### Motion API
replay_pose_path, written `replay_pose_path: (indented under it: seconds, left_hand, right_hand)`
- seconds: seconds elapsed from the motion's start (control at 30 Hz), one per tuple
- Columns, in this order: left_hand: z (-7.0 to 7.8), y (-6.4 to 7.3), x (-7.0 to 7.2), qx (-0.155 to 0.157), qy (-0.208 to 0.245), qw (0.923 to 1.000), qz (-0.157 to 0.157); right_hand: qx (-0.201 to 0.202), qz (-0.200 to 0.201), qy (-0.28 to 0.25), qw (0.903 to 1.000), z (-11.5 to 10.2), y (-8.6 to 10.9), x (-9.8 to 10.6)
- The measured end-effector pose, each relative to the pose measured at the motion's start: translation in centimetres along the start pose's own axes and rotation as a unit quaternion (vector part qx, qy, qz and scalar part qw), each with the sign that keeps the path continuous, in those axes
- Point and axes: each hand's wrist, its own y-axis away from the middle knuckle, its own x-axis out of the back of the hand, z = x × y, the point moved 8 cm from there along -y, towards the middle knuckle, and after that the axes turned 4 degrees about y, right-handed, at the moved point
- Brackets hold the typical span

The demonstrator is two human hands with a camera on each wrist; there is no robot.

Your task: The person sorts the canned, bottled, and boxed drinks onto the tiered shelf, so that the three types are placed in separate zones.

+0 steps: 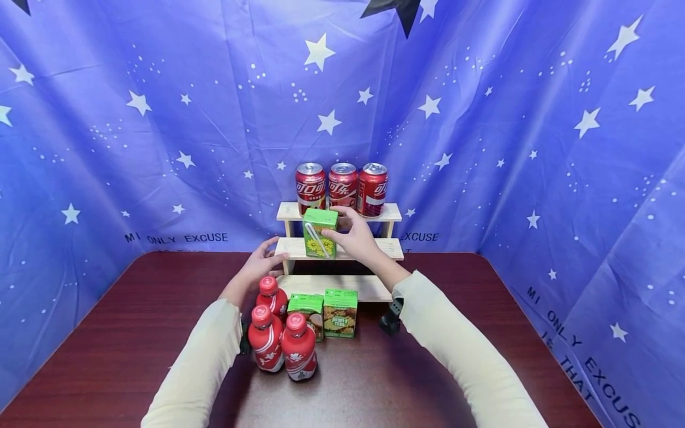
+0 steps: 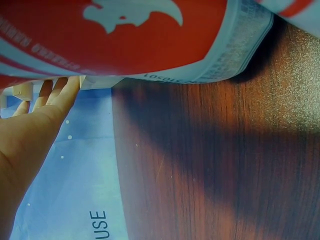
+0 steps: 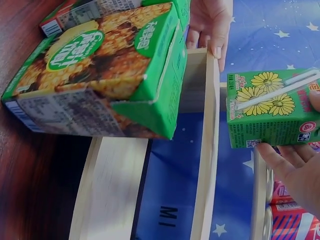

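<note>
My right hand (image 1: 355, 238) holds a green drink carton (image 1: 316, 238) upright between thumb and fingers. Yellow flowers and a white straw show on the front of this carton, which overlaps the middle tier of a pale wooden three-tier shelf (image 1: 369, 288) in the head view. At the left end of that middle tier, my left hand (image 1: 260, 264) grips the board, thumb along its front edge. Close to my left wrist stand three red bottles (image 1: 299, 351), one looming large in the left wrist view. Two more green cartons (image 1: 340, 315) stand before the bottom tier.
Three red soda cans (image 1: 342, 184) stand in a row on the top tier. The shelf is set at the back of a dark red wood table (image 1: 134, 333). A blue curtain with white stars (image 1: 214, 119) hangs behind it and along both sides.
</note>
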Motion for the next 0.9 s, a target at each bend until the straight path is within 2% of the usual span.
replay_pose_path:
  seconds: [0.57,0.9]
  left_hand:
    - [-0.2,-0.1,0.0,-0.001,0.008,1.0000,-0.002]
    - [-0.2,-0.2,0.1,-0.006,0.002,1.0000,-0.007]
  right_hand:
    - [-0.046,0.019,-0.018,0.9986,1.2,-1.3,-1.4]
    - [-0.049,0.018,-0.025,0.9983,1.5,-1.8,-2.2]
